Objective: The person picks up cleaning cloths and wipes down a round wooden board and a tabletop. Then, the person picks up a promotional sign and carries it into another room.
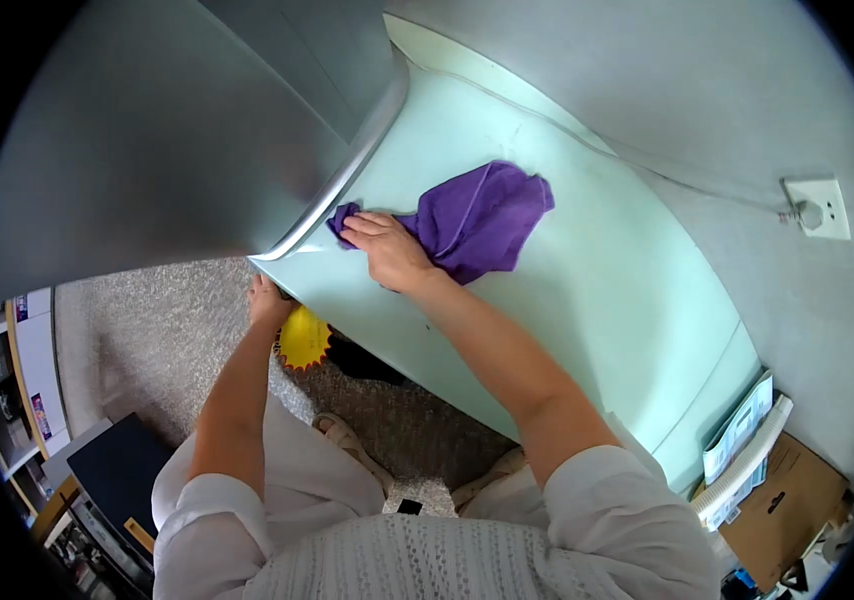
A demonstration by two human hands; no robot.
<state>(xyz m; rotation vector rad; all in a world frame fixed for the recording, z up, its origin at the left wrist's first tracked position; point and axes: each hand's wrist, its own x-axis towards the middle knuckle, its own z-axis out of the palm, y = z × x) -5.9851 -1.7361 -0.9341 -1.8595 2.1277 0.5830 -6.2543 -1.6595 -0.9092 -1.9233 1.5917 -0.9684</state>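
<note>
A purple cloth (pixel 492 215) lies crumpled on a pale green tabletop (pixel 587 310), its left end bunched up. My right hand (pixel 392 252) presses down on that bunched end, fingers closed over it, close to the metallic rim of a big grey appliance (pixel 187 130). Lower left, my left hand (pixel 267 300) grips the table's front corner. Its fingers curl at the edge and are partly hidden.
A thin cable runs along the wall to a plug in a white socket (pixel 817 208). Below the table edge shows a yellow starburst sign (pixel 303 338). A brown cardboard box (pixel 787 505) and a pale hose (pixel 747 455) stand right; shelves (pixel 22 390) stand left.
</note>
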